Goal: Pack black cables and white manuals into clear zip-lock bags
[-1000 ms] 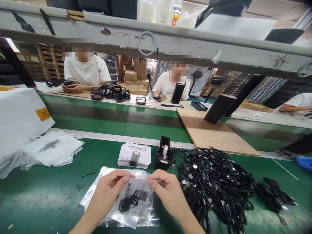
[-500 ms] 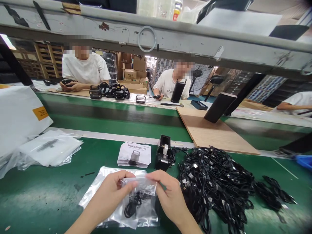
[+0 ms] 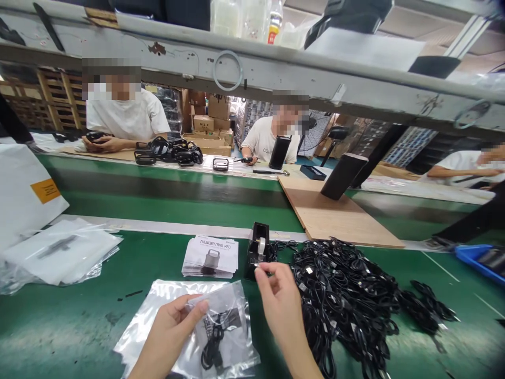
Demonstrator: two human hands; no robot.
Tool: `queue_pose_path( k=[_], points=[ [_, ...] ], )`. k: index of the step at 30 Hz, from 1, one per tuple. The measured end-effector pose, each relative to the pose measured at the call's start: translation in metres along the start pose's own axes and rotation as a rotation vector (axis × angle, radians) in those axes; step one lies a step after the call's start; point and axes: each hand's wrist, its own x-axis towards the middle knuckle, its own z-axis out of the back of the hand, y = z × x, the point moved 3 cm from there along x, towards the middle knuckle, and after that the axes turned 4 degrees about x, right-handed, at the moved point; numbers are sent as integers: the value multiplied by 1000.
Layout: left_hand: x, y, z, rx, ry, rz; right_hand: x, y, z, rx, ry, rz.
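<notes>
My left hand [image 3: 173, 329] pinches the folded top of a clear plastic bag [image 3: 231, 329] that holds a coiled black cable and a leaflet. The bag rests on a stack of empty clear bags [image 3: 158, 300] on the green table. My right hand [image 3: 278, 295] has reached up to the black tape dispenser [image 3: 257, 255], thumb and forefinger pinched at the tape end by its front. A stack of "Thundertrail Pro" leaflets [image 3: 211, 256] lies left of the dispenser.
A big heap of black cables [image 3: 347, 295] fills the table to the right. More bagged items [image 3: 59, 252] and a white sack [image 3: 23, 189] lie at the left. Beyond a green conveyor [image 3: 177, 195] sit several other workers; a wooden board [image 3: 335, 216] bridges it.
My right hand let go of the bag top and moved up and right to the tape dispenser. My left hand kept holding the folded bag. The camera shifted slightly right.
</notes>
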Motion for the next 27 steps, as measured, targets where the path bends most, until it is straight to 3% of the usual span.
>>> queue_pose_path(
  k=[2, 7, 10, 13, 21, 24, 27],
  points=[
    [1, 3, 2, 8, -31, -5, 16, -2, 9, -93, -129, -13],
    [4, 10, 5, -13, -26, -21, 41, -10, 5, 64, -23, -161],
    [5, 10, 5, -31, -17, -22, 31, -12, -4, 196, 7, -222],
    [5, 8, 5, -62, -9, -33, 12, -14, -14, 246, -9, -195],
    [7, 6, 7, -105, -12, -54, -12, -29, -12, -44, -100, -115],
    [7, 5, 11, -51, -48, -110, -20, -23, -9, -81, -13, -76],
    [5, 1, 13, 28, -83, -182, -31, -13, -15, 52, 114, -80]
  ],
)
